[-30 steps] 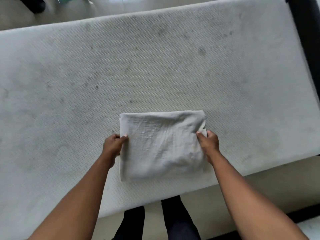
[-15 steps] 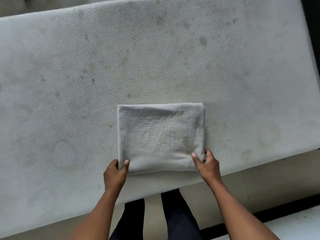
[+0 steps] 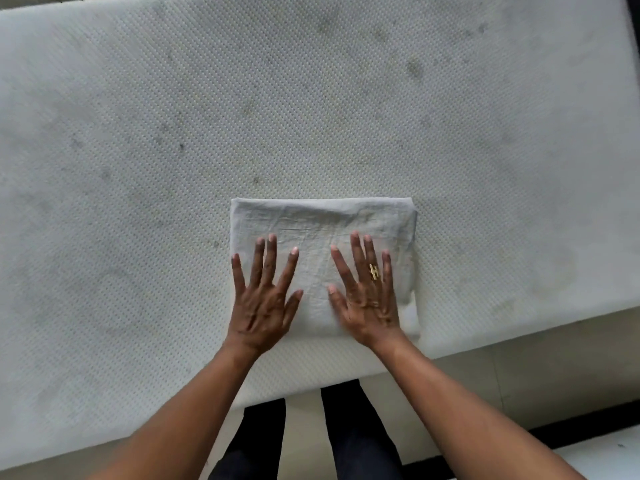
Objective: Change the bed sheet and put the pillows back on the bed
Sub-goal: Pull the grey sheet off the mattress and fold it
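Observation:
A folded pale grey bed sheet point(image 3: 322, 220) lies as a neat rectangle on the bare white mattress point(image 3: 311, 98), close to its near edge. My left hand point(image 3: 263, 299) lies flat on the sheet's left half with the fingers spread and straight. My right hand point(image 3: 367, 296), wearing a gold ring, lies flat on the right half in the same way. Both palms press down on the cloth. No pillows are in view.
The mattress is stained with dark spots and fills most of the view. Its near edge runs diagonally above a beige floor point(image 3: 519, 368). My legs in dark trousers point(image 3: 346, 427) stand against that edge. A white surface point(image 3: 609, 455) with a black strip shows at bottom right.
Both hands let go of the sheet's sides, where they pinched the folded bundle, and now lie flat and spread on top of it. The sheet lies flatter.

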The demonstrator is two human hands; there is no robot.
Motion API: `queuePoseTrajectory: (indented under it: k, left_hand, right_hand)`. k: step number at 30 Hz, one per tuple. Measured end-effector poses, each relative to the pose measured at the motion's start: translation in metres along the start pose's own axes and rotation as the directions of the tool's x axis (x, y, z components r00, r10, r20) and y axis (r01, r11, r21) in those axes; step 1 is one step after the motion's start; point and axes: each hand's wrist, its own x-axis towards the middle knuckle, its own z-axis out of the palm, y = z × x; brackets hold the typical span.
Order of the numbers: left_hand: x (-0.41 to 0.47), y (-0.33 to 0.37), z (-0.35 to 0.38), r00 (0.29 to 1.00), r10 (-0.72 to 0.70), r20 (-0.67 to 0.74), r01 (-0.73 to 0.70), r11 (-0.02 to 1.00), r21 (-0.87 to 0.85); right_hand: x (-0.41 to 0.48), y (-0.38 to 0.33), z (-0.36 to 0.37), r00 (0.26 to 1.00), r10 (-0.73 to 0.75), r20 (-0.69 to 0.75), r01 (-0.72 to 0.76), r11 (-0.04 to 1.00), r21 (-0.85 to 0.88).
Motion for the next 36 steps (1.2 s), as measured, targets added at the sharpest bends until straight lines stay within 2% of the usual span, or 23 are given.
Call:
queuePoseTrajectory:
  k: [1,2,3,5,6,7,9,11,12,14,16,18,19,20,22,24,27,30,33,35,36]
  left_hand:
    - [0.002,-0.01,0.012,1.0,-0.012,0.026,0.012,1.0,0.027]
    - [0.0,-0.024,0.024,0.994,-0.096,0.052,0.094,0.994,0.046]
    - [-0.003,-0.038,0.035,0.969,-0.237,0.069,0.235,0.971,0.035]
    - [-0.009,-0.057,0.045,0.847,-0.522,0.102,0.529,0.847,-0.049]
    - [-0.012,-0.059,0.041,0.801,-0.589,0.105,0.597,0.799,-0.068]
    - [-0.014,-0.057,0.036,0.787,-0.612,0.078,0.617,0.782,-0.082]
    - [-0.012,-0.05,0.024,0.789,-0.614,0.005,0.602,0.773,-0.201]
    - [-0.006,-0.042,0.018,0.706,-0.705,0.068,0.658,0.617,-0.432]
    - [-0.002,-0.04,0.015,0.651,-0.747,0.131,0.69,0.511,-0.513]
    - [0.013,-0.041,0.006,0.541,-0.8,0.259,0.739,0.305,-0.6]
    - [0.028,-0.047,-0.004,0.486,-0.788,0.378,0.743,0.145,-0.653]
    - [0.041,-0.055,-0.013,0.486,-0.69,0.537,0.718,-0.035,-0.695]
    - [0.045,-0.058,-0.019,0.488,-0.616,0.619,0.716,-0.123,-0.687]
    - [0.049,-0.06,-0.024,0.501,-0.557,0.662,0.714,-0.166,-0.68]
    - [0.054,-0.064,-0.037,0.545,-0.514,0.662,0.685,-0.183,-0.706]
    - [0.062,-0.066,-0.058,0.625,-0.465,0.628,0.616,-0.201,-0.762]
    - [0.092,-0.072,-0.108,0.78,-0.377,0.5,0.466,-0.182,-0.866]
    - [0.131,-0.073,-0.175,0.895,-0.356,0.268,0.277,-0.024,-0.96]
    - [0.151,-0.071,-0.216,0.949,-0.307,0.067,0.097,0.084,-0.992]
    - [0.149,-0.073,-0.22,0.97,-0.243,-0.008,0.031,0.158,-0.987]
    - [0.142,-0.075,-0.214,0.974,-0.226,-0.015,0.032,0.205,-0.978]
  right_hand:
    - [0.003,0.009,0.01,1.0,0.003,0.027,-0.001,0.999,-0.04]
    - [0.004,0.02,0.019,0.997,0.059,0.044,-0.056,0.996,-0.069]
    - [0.005,0.033,0.026,0.986,0.156,0.061,-0.151,0.986,-0.077]
    - [0.005,0.051,0.033,0.932,0.352,0.081,-0.352,0.936,-0.014]
    - [0.003,0.054,0.031,0.899,0.429,0.092,-0.435,0.899,0.058]
    - [0.002,0.054,0.028,0.865,0.493,0.093,-0.502,0.854,0.139]
    - [0.006,0.049,0.013,0.783,0.619,0.064,-0.607,0.736,0.301]
    - [0.015,0.049,0.0,0.657,0.745,0.116,-0.702,0.549,0.454]
    - [0.018,0.053,-0.003,0.595,0.78,0.195,-0.738,0.434,0.516]
    - [0.025,0.062,-0.008,0.516,0.776,0.363,-0.759,0.217,0.614]
    - [0.03,0.074,-0.013,0.521,0.683,0.512,-0.729,0.044,0.683]
    - [0.036,0.079,-0.022,0.568,0.543,0.618,-0.71,-0.056,0.702]
    - [0.04,0.077,-0.03,0.582,0.505,0.637,-0.708,-0.07,0.702]
    - [0.044,0.076,-0.038,0.597,0.494,0.632,-0.696,-0.073,0.714]
    - [0.053,0.075,-0.055,0.634,0.489,0.599,-0.654,-0.073,0.753]
    - [0.067,0.074,-0.078,0.685,0.47,0.557,-0.605,-0.06,0.794]
    - [0.102,0.076,-0.125,0.779,0.487,0.394,-0.484,0.068,0.872]
    - [0.137,0.08,-0.182,0.857,0.485,0.173,-0.296,0.189,0.936]
    - [0.148,0.084,-0.219,0.911,0.413,-0.006,-0.106,0.248,0.963]
    - [0.14,0.089,-0.226,0.942,0.334,-0.027,-0.061,0.25,0.966]
    - [0.131,0.094,-0.22,0.949,0.316,0.003,-0.094,0.271,0.958]
